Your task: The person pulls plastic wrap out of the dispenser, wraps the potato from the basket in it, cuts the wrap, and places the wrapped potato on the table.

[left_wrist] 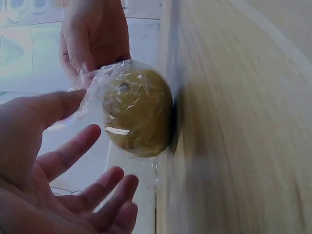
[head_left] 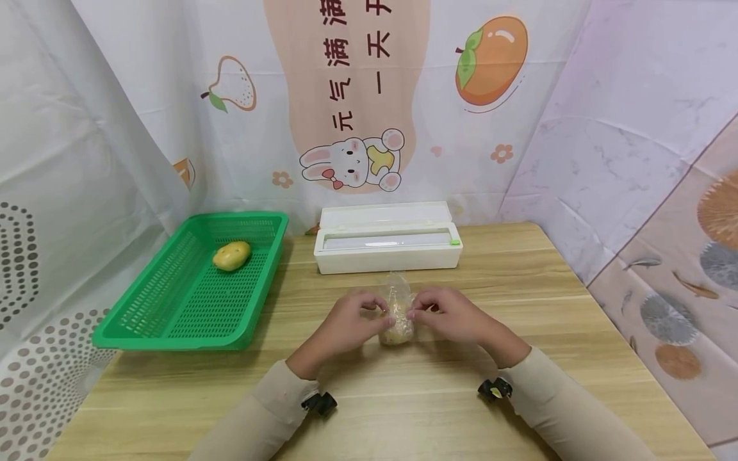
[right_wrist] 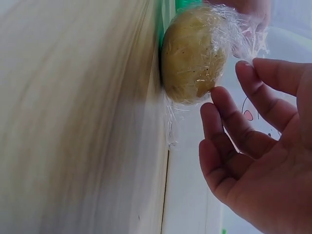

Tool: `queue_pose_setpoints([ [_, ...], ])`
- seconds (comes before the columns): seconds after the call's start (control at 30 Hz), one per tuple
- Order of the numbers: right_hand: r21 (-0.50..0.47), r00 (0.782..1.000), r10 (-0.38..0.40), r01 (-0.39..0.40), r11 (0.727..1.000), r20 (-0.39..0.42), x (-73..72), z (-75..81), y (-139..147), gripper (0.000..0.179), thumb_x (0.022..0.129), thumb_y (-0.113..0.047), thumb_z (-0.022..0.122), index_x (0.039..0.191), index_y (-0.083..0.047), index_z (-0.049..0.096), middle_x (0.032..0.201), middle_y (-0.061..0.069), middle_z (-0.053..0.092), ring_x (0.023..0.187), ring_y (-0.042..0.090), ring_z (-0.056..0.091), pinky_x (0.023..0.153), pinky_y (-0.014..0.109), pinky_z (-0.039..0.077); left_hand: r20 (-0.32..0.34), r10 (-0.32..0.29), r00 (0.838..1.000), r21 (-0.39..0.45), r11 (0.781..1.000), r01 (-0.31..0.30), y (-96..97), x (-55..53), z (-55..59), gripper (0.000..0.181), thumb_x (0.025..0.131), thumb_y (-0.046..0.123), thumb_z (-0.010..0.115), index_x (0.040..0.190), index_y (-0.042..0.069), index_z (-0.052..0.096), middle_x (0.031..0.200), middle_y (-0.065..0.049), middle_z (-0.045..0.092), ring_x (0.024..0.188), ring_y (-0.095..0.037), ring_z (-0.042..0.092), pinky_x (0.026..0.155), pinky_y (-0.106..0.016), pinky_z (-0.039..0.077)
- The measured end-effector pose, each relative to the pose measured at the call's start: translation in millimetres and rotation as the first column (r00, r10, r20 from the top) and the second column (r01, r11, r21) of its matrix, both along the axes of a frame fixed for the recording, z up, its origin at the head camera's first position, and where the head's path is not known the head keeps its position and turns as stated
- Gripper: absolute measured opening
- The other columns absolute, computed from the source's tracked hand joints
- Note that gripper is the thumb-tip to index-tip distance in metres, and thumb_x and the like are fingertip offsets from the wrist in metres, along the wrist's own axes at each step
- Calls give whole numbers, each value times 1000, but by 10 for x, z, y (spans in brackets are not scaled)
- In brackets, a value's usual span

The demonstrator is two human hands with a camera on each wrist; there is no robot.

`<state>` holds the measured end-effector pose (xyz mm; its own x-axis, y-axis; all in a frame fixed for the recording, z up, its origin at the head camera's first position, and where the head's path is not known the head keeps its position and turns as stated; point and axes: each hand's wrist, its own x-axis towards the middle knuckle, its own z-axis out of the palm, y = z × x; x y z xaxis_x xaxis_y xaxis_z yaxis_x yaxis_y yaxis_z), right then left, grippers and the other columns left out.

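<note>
A yellowish potato (head_left: 398, 333) wrapped in clear plastic wrap (head_left: 398, 291) lies on the wooden table between both hands. Some loose film stands up toward the white box, as the head view shows. From the left, my left hand (head_left: 355, 319) touches the film with its thumb; its other fingers (left_wrist: 109, 180) are spread and loosely bent, apart from the potato. On the other side, my right hand (head_left: 452, 314) pinches the gathered film between thumb and index finger. Its remaining fingers (right_wrist: 226, 109) curve loosely beside the wrapped potato.
Behind the hands stands a white plastic wrap dispenser box (head_left: 389, 261), its lid raised, with a roll inside and a green slider at its right end. To the left, a green basket (head_left: 254, 307) holds one bare potato (head_left: 232, 256). A printed curtain hangs behind the table.
</note>
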<state>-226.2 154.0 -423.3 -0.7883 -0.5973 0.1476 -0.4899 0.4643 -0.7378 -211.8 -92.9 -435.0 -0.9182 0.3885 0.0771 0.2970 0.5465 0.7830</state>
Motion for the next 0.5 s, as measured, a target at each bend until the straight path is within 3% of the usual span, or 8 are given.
queue_pose_setpoints([
  [0.2,5,999,-54,54,999,3,9,18,-6,13,92,-24,64,81,-23,70,83,-8,66,79,12,58,70,32,50,25,8,1000,30,1000,-9,8,-10,-4,12,84,40,71,86,29,67,89,13,66,90,-7,63,75,-30,52],
  [0.5,26,990,-143,143,989,-5,20,-53,-49,17,88,-31,68,72,-24,69,70,-11,62,66,11,55,57,27,47,35,68,997,12,998,-68,25,18,20,15,80,37,74,83,26,64,84,12,66,86,-8,62,73,-31,50],
])
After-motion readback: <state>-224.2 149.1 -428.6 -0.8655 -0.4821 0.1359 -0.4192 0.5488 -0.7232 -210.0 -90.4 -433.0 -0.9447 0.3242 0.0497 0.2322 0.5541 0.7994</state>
